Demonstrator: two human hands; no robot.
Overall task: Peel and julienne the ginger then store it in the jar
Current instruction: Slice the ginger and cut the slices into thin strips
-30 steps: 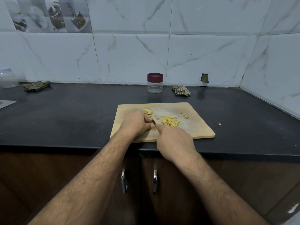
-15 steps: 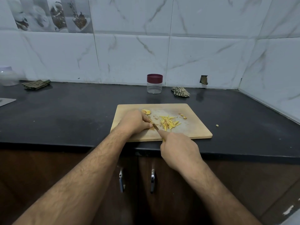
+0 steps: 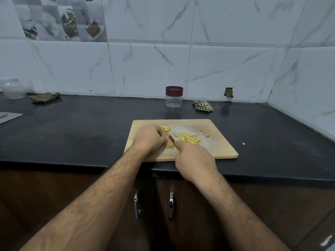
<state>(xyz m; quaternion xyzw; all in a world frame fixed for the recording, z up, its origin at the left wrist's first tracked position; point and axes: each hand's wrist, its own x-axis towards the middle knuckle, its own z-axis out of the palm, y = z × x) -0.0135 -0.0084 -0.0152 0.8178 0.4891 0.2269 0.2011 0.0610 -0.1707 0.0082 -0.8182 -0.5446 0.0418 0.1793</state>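
Observation:
A wooden cutting board (image 3: 217,142) lies at the front edge of the black counter. My left hand (image 3: 149,138) has its fingers curled down over a ginger slice (image 3: 170,144) on the board. My right hand (image 3: 194,158) grips a knife (image 3: 171,138) with a yellow handle, forefinger along the blade's back, the blade standing beside my left fingertips. A heap of yellow ginger strips (image 3: 190,138) lies just right of the blade. A ginger chunk (image 3: 165,128) sits behind my left hand. The clear jar with a maroon lid (image 3: 174,96) stands closed by the wall.
Small ginger scraps (image 3: 205,133) lie at the board's right, and one bit (image 3: 243,143) on the counter. A crumpled cloth (image 3: 202,105) sits right of the jar, a folded cloth (image 3: 44,97) and a plastic container (image 3: 12,88) far left. Tiled walls meet at the right corner.
My right hand and the knife drew back slightly toward me along the board. My left hand stayed on the ginger. The camera view tilted up a little.

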